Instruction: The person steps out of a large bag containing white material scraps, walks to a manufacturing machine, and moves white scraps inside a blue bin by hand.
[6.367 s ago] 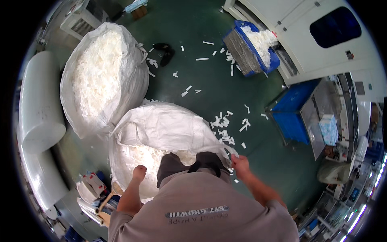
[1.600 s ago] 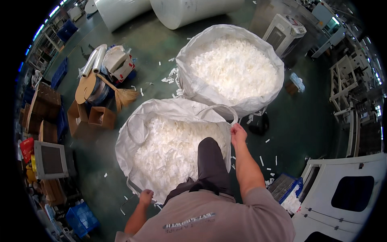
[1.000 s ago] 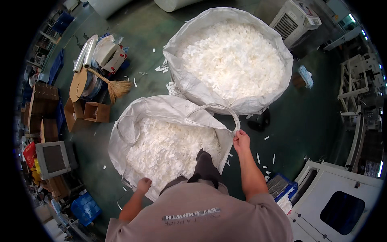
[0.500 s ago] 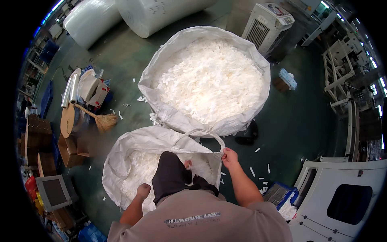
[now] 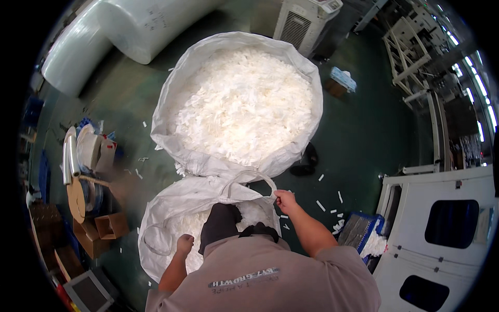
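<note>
My right hand [image 5: 284, 199] is closed around the loop handle [image 5: 253, 174] of a white woven bulk bag [image 5: 157, 208], holding the loop up at the bag's far right rim. My left hand [image 5: 185, 244] is curled into a loose fist over the bag's left part, with nothing visible in it. White shredded strips [image 5: 182, 224] fill the bag. My dark-trousered leg [image 5: 221, 223] reaches down into it, and the foot is hidden. Another slack loop [image 5: 156, 239] lies at its left side.
A larger open bulk bag [image 5: 165, 104], heaped with white strips, stands against the far side. Dark shoes [image 5: 306, 160] lie right of it. Cardboard boxes [image 5: 112, 226] and film rolls [image 5: 73, 156] are at left. A blue crate [image 5: 364, 231] and a white machine [image 5: 416, 229] stand at right.
The view has shifted right, moving the surroundings left. My right hand still grips the loop. The bare foot seen inside the bag earlier is now hidden, and the left loop shows more clearly.
</note>
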`<state>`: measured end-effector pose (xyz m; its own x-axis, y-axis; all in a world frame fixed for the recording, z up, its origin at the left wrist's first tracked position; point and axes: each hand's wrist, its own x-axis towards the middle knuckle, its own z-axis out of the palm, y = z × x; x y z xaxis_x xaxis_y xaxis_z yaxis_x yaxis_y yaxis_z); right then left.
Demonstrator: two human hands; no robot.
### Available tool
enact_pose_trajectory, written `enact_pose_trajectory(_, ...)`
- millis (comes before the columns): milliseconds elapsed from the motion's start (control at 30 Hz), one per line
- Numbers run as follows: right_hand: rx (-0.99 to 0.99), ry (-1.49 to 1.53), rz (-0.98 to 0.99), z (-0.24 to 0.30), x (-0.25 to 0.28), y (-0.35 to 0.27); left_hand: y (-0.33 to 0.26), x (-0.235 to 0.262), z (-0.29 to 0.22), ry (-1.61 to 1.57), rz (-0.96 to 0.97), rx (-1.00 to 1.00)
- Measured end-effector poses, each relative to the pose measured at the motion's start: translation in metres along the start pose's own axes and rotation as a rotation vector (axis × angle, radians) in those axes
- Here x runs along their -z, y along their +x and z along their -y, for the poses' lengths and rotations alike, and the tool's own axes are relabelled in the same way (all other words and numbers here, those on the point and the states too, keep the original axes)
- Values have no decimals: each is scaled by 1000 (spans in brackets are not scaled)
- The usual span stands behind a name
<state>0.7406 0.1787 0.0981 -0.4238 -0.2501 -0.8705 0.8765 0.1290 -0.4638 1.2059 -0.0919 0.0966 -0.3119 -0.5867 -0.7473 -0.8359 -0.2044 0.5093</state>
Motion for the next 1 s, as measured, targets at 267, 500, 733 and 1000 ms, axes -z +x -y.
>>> enact_pose_trajectory(267, 31, -137, -112, -4, -15, -17, 42, 41, -87, 106, 61, -166)
enact_pose_trajectory(500, 28, -259, -109, -17, -7, -38, 56, 72, -123, 171, 69, -159)
enact_pose_trajectory(733, 78, -212, -433, -20, -10, -18, 62, 99, -129, 274, 126, -201)
enact_pose_trajectory(1000, 248, -399, -497, -23, -12, -10, 93, 114, -157, 413, 196, -149)
